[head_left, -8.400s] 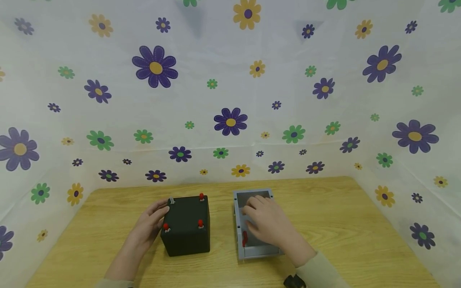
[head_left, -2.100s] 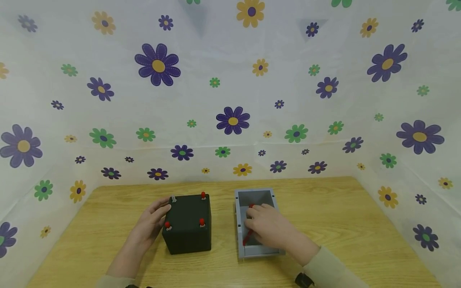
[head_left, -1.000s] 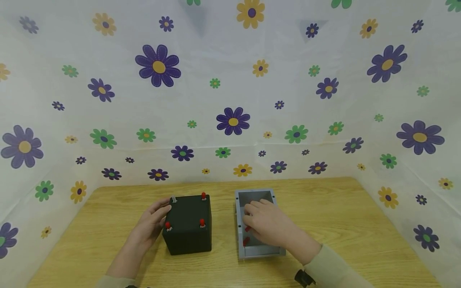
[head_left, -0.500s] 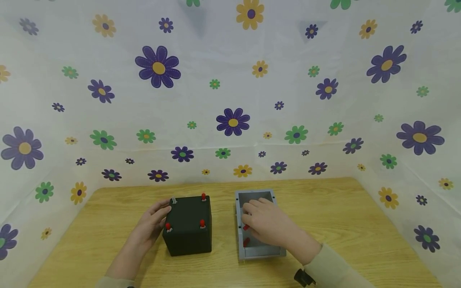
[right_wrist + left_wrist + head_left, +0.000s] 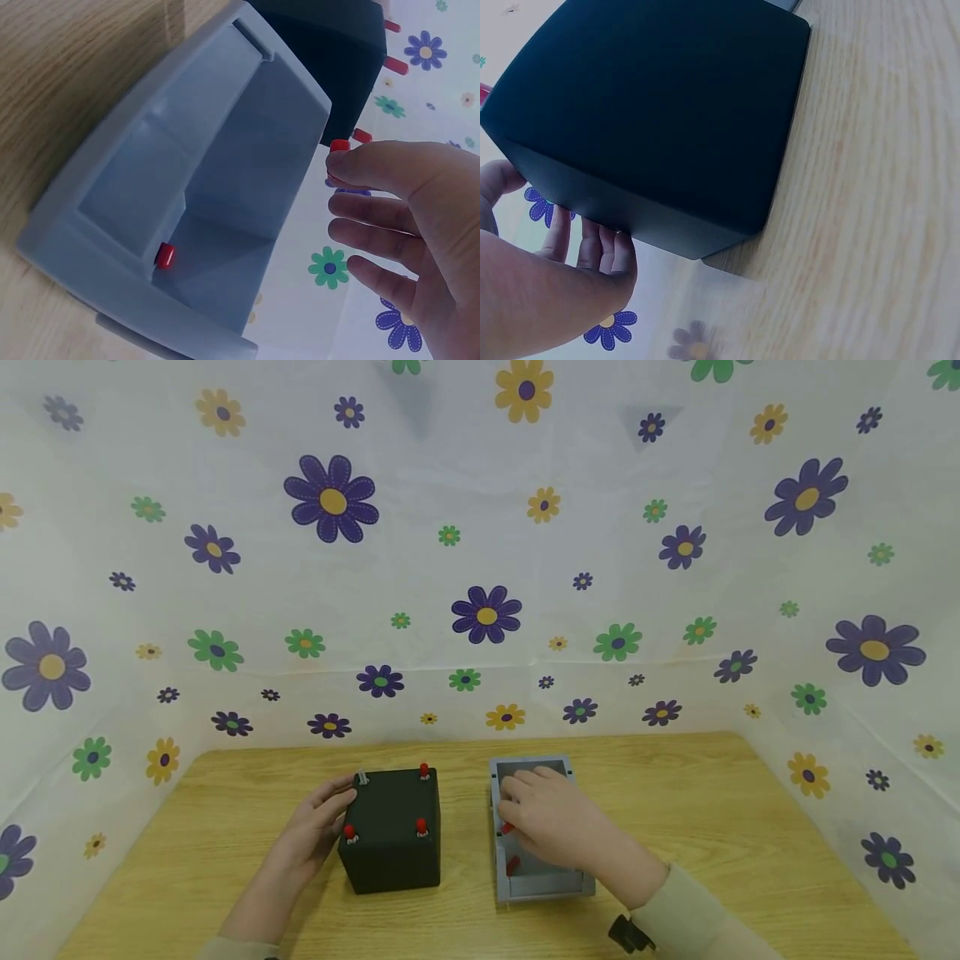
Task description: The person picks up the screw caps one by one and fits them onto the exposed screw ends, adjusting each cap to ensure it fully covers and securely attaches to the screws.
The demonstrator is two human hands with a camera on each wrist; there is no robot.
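Observation:
A black box (image 5: 393, 810) stands on the wooden table, with small metal toggles at its top corners. Red caps (image 5: 422, 827) cover three toggles; the far-left toggle (image 5: 362, 778) is bare metal. My left hand (image 5: 303, 835) rests against the box's left side, fingertips touching that face in the left wrist view (image 5: 562, 277). Over the grey bin (image 5: 546, 884) is my right hand (image 5: 551, 818), thumb and forefinger pinching a red cap (image 5: 339, 146), the other fingers spread loosely. Another red cap (image 5: 165, 255) lies inside the bin.
The grey bin stands right of the box with a gap of table (image 5: 465, 860) between them. A white cloth (image 5: 420, 560) with printed flowers surrounds the back and sides. A dark wrist device (image 5: 630, 935) sits at the right sleeve.
My right hand has shifted slightly left and up over the bin, carrying a red cap that earlier was low among its fingers. The left hand and the black box stay in place.

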